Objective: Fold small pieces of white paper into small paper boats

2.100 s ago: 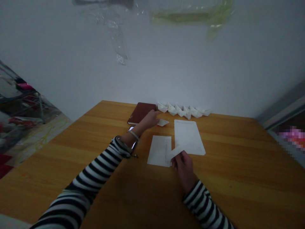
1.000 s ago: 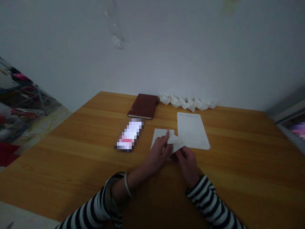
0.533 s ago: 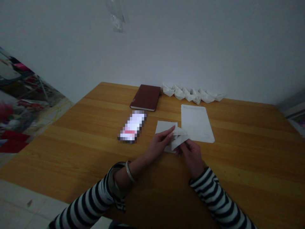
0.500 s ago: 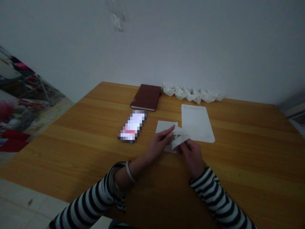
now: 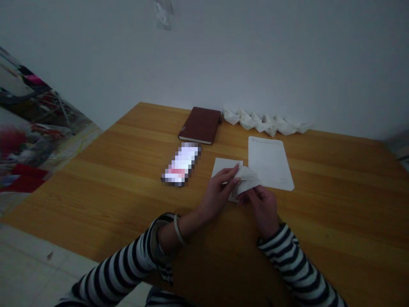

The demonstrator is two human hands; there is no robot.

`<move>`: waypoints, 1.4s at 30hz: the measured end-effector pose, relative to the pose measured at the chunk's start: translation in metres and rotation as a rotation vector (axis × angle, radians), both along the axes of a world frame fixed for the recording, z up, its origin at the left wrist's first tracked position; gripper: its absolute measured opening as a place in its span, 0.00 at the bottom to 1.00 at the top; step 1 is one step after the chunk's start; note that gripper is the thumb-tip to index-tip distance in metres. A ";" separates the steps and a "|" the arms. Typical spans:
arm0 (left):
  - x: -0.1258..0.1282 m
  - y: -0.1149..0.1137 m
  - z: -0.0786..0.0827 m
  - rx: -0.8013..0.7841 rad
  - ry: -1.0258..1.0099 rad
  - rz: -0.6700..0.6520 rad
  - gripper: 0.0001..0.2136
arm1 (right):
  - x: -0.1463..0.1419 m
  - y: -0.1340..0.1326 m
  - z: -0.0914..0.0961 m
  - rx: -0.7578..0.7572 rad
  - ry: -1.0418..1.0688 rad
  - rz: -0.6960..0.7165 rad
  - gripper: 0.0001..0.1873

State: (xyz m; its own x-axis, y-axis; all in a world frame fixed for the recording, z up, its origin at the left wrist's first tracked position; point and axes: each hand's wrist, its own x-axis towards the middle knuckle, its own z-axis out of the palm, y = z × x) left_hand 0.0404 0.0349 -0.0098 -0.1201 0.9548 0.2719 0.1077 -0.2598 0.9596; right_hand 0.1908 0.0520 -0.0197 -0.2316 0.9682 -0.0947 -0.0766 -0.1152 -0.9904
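Two bare hands at work over a honey-brown wooden table [image 5: 335, 200], on a small crumpled-looking folded piece of white paper [image 5: 247, 181]. That piece is held low, over the right edge of a small white paper rectangle [image 5: 222, 167], and just beside a larger white paper sheet [image 5: 271, 164].

Your R hand [image 5: 263, 209] has its fingers curled, grasping the piece from below. Your L hand [image 5: 217, 198] has its fingers stretched out, tips against the piece's left side; thumb's hidden, so can't tell if that's a real pinch. Neither hand looks released.

Step in hand looks like mid-fold work. Next move, my read: keep R grip firm, bring L thumb onto the fold & crease it.

Further back: dark-red hardcover notebook [image 5: 200, 125], pixelated phone [image 5: 181, 164], & a row of boat-like folded white paper shapes [image 5: 265, 121] along the wall.
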 end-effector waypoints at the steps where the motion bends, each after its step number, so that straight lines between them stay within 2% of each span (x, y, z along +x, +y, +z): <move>1: 0.000 0.000 0.000 0.000 0.000 0.015 0.18 | 0.000 0.000 0.000 0.001 0.006 0.004 0.12; 13: 0.002 0.001 -0.003 -0.015 -0.033 0.021 0.18 | 0.001 -0.001 0.000 -0.025 0.025 0.001 0.12; 42: 0.003 0.000 -0.004 0.090 0.004 0.038 0.18 | 0.001 0.000 -0.001 0.003 0.012 -0.029 0.09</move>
State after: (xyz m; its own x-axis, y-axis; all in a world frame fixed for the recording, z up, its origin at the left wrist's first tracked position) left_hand 0.0435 0.0352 -0.0137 -0.1546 0.9213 0.3568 0.1229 -0.3404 0.9322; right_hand 0.1915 0.0520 -0.0212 -0.2043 0.9749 -0.0890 -0.0922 -0.1096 -0.9897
